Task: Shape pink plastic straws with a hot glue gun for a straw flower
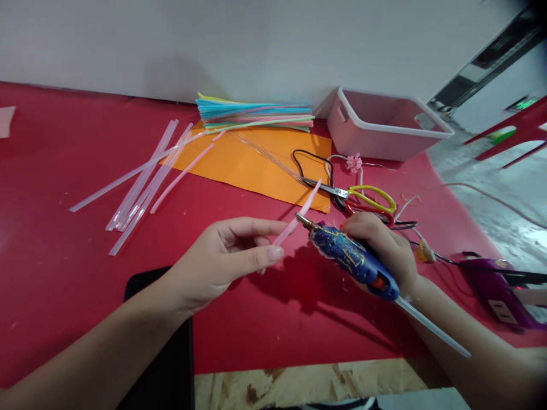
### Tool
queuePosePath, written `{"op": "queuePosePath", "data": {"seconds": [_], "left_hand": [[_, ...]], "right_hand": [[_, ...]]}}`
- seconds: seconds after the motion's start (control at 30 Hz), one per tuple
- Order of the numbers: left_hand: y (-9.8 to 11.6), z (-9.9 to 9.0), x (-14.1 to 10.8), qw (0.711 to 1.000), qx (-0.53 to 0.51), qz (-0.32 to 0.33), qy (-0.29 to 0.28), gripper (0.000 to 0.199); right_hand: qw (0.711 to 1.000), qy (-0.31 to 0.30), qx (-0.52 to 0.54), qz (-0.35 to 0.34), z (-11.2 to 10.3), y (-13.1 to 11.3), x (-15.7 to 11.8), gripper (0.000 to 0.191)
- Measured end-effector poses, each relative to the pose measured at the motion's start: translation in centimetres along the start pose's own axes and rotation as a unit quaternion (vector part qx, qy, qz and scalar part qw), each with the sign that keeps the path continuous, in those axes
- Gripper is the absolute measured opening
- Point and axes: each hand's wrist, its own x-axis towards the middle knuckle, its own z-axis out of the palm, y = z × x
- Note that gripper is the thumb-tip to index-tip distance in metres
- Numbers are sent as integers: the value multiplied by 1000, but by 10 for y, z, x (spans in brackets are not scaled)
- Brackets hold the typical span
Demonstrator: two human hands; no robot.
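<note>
Between the thumb and fingers of my left hand (239, 250) is a short pink pipe cleaner (310, 200), slanting up to the right. My right hand (382, 245) grips a blue glue gun (354, 259), its body smeared with dried glue strands. The metal nozzle points left and is at the pipe cleaner; whether it touches cannot be told. A clear glue stick (433, 327) sticks out of the gun's back end. Just beyond lie scissors (371, 199) with yellow and red handles, blades on an orange sheet (256, 165).
Clear pinkish sticks (145, 176) and a longer pink pipe cleaner (182, 177) lie at left. A pipe cleaner bundle (256, 114) and a pink bin (371, 128) stand along the wall. Cords run right to a purple power strip (496, 290). A black tray-like object (171, 353) sits under my left forearm.
</note>
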Motion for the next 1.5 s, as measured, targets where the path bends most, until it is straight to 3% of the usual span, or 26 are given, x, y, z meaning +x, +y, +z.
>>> {"op": "queuePosePath", "data": {"seconds": [1.5], "left_hand": [[0,-1,-1,999,42,-7,27,21]], "right_hand": [[1000,1,17,-24,3,-2,-1,17]]}}
